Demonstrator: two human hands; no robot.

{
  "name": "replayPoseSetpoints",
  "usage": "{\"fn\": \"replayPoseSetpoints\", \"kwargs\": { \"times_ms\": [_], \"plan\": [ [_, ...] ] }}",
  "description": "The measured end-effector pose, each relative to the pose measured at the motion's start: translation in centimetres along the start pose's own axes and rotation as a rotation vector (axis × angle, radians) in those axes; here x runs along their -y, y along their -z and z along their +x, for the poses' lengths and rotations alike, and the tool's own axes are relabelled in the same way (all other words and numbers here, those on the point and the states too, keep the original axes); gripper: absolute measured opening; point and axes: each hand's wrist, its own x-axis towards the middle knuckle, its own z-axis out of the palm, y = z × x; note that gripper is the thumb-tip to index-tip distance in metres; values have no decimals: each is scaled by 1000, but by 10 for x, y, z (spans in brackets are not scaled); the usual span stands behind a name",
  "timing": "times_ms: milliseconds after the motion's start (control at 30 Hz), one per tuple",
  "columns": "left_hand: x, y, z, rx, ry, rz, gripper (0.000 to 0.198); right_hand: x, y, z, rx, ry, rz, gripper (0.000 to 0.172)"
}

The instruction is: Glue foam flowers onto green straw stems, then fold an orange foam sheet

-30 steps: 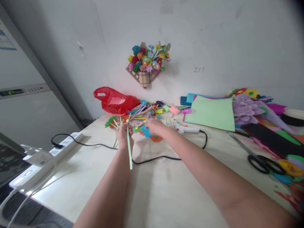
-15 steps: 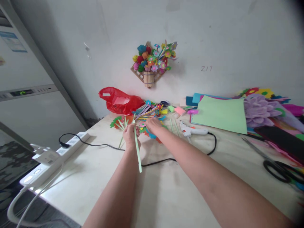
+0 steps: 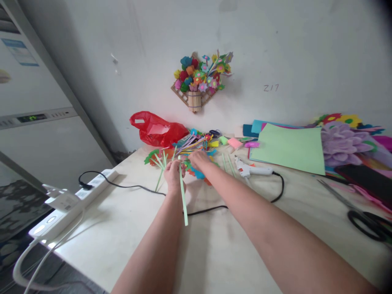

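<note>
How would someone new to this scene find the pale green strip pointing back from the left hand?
Over the pale table, nearer than the red plastic bag, find the left hand. A pale green strip extends from it toward the camera, along the wrist. That direction sets it apart from the strips fanned beside the hand.

The long strip [image 3: 184,204] is pale green, much the shade of the large sheet [image 3: 292,149]. The bag [image 3: 162,134] is bright red (with whitish glints), the glue gun [image 3: 259,170] white with a black cord [image 3: 280,190], the scissors [image 3: 339,197] grey-bladed and black-handled. The desk [image 3: 214,249] is off-white, the big flower [image 3: 343,143] lilac. The wall bouquet [image 3: 199,75] mixes red, blue, yellow, orange, green and pink above a tan, dark-banded cup [image 3: 194,101].
</note>
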Motion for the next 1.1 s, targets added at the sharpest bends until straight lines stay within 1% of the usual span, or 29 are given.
{"fn": "replayPoseSetpoints", "kwargs": {
  "times_ms": [133, 233, 300, 400, 500, 567, 600, 667, 733, 933, 1033, 1100],
  "plan": [
    [2, 1, 1, 15, 10, 1, 11, -5, 7, -7, -107, -82, 15, 31],
    [5, 3, 4, 36, 27, 19, 11, -11, 18, -23, -198, -95, 69, 32],
    [8, 5, 6, 59, 12, 43, 10, -17, 26, -38, -231, -74, 59, 33],
    [12, 6, 6, 86, -20, 69, 10, -28, 36, -60, -184, -31, 2, 33],
    [15, 5, 4, 117, -35, 86, 10, -39, 43, -76, -23, 24, -66, 34],
    [17, 5, 2, 128, -38, 113, 9, -43, 48, -82, 60, 6, -76, 39],
    [18, 4, 1, 130, -36, 128, 8, -43, 49, -84, 76, -9, -69, 40],
    [19, 4, -1, 141, -29, 149, 8, -42, 51, -86, 78, -24, -53, 39],
    [19, 2, -4, 164, -24, 147, 9, -40, 50, -86, 68, -8, -46, 33],
    [19, -1, -9, 234, -36, 142, 9, -29, 31, -80, 99, -1, -19, 24],
    [20, 0, -7, 251, -45, 143, 8, -26, 24, -78, 43, 17, 20, 23],
    [21, 0, -6, 264, -51, 144, 9, -25, 20, -76, 18, -14, 30, 24]
  ]
}}
